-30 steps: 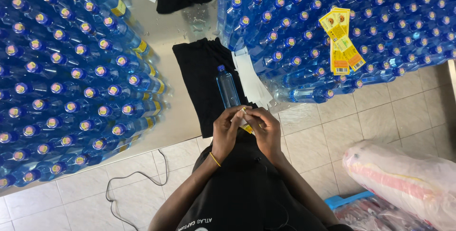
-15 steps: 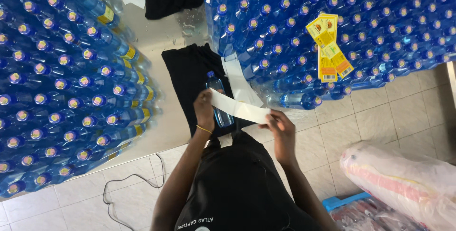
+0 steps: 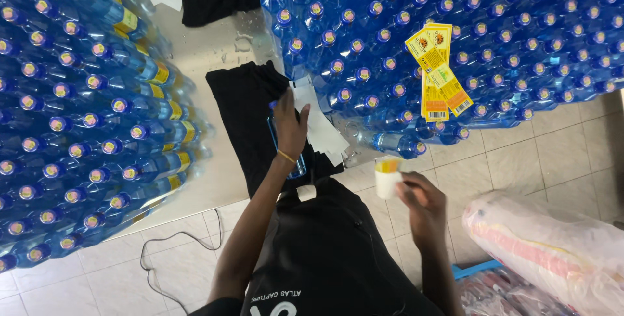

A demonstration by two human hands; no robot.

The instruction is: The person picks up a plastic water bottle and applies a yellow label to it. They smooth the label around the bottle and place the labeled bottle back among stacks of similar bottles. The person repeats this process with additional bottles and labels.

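My left hand (image 3: 290,125) reaches forward over a blue water bottle (image 3: 296,167) that lies on a black cloth (image 3: 242,109). Its fingers pinch the end of a white backing strip (image 3: 301,94) at the top of a pile of such strips (image 3: 325,135). My right hand (image 3: 421,203) is held back over the floor. It grips a curled label (image 3: 388,177), white on the back with a yellow and orange edge. Most of the bottle is hidden under my left hand and wrist.
Dense blocks of capped blue bottles stand left (image 3: 78,108) and right (image 3: 494,37) on a steel table (image 3: 224,170). Yellow labels (image 3: 437,72) lie on the right block. A cable (image 3: 170,248) and plastic-wrapped bundle (image 3: 552,251) lie on the tiled floor.
The two hands have parted. My left hand carried the white strip forward to the pile, and my right hand drew back to the right with the peeled label.
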